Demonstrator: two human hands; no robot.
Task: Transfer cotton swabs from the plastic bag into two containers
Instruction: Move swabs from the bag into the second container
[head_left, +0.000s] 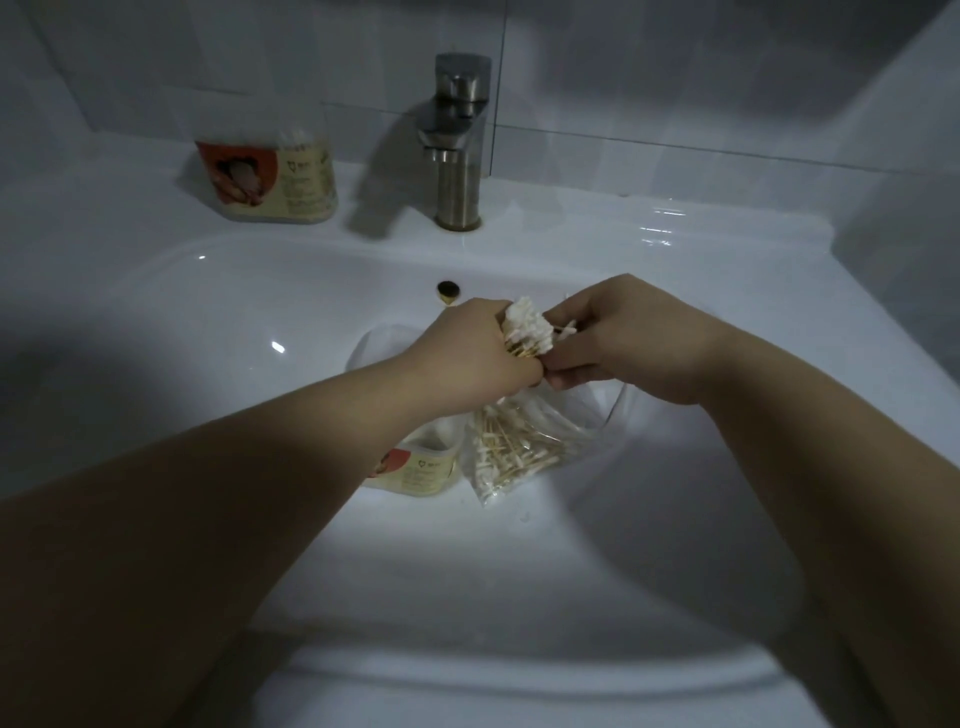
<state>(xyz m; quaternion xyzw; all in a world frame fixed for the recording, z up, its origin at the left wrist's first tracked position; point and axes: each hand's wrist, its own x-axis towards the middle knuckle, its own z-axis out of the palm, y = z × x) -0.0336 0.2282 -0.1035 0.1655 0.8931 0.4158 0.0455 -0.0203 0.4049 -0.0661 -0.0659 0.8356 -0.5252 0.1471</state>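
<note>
My left hand (478, 348) grips a bundle of cotton swabs (525, 332) over the sink basin, white tips pointing up. My right hand (618, 343) pinches a few swabs at the right side of that bundle. Below both hands lies a clear plastic bag (519, 452) with several wooden-stick swabs inside. Left of the bag stands a labelled container (423, 467) in the basin, partly hidden by my left forearm. A second labelled container (270, 176) with swabs inside stands on the ledge at the back left.
A metal faucet (460, 140) rises at the back centre of the white sink (208, 312). An overflow hole (448, 289) sits in the far basin wall. A clear round lid (382, 338) lies in the basin behind my left hand. Tiled wall behind.
</note>
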